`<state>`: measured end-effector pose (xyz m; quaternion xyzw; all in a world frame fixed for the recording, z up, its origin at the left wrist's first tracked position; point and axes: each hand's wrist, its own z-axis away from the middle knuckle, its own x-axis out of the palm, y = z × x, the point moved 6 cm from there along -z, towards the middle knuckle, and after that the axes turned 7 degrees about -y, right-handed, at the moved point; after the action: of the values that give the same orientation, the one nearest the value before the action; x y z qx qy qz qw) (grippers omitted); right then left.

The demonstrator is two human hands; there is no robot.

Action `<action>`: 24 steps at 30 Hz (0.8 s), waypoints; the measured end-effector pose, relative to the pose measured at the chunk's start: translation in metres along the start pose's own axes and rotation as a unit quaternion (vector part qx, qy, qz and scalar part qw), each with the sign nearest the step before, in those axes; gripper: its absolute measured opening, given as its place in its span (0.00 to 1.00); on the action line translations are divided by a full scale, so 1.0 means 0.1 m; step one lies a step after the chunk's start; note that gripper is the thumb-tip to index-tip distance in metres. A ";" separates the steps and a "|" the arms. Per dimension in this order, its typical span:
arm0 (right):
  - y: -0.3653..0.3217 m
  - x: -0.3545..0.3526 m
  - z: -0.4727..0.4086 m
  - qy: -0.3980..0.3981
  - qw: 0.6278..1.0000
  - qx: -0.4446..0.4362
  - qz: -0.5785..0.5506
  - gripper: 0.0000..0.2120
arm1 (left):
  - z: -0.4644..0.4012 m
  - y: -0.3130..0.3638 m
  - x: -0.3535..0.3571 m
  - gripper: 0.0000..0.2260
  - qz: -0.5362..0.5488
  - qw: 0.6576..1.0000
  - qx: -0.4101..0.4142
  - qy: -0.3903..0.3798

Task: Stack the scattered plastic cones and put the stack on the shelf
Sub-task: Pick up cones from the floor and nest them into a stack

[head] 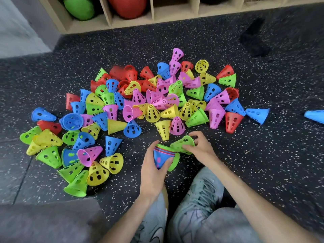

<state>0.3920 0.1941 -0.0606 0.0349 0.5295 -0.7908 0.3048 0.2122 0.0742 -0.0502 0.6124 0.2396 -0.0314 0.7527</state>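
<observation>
- A short stack of nested cones (164, 157), blue outermost with green and red rims showing at its wide mouth, is held mouth-up above the floor.
- A green perforated cone (181, 144) lies on its side at the stack's mouth, touching its rim.
- Scattered cones (140, 102) in red, blue, yellow, green and pink sprawl across the speckled floor, most tipped over, a few upright.
- The wooden shelf (133, 21) stands beyond the pile, its cubbies open at floor level.

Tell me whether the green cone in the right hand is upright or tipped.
Tipped: the green cone lies sideways in the right hand, its narrow end pointing left toward the stack.
</observation>
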 end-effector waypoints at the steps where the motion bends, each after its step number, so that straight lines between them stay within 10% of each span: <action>1: -0.01 -0.03 0.01 0.021 1.000 -0.007 -0.005 0.25 | 0.00 -0.01 -0.01 0.30 0.002 1.000 -0.003 0.001; 7: -0.28 -0.20 0.10 0.084 0.987 -0.116 -0.068 0.16 | 0.02 0.02 0.00 0.30 -0.012 1.000 0.006 -0.014; 24: -0.68 0.28 0.27 -0.145 0.975 -0.169 0.005 0.08 | 0.02 0.04 0.01 0.37 -0.032 0.999 0.007 -0.020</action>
<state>0.3413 0.1759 -0.0043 -0.1294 0.6058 -0.6849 0.3837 0.2153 0.0734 -0.0467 0.6089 0.2435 -0.0692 0.7517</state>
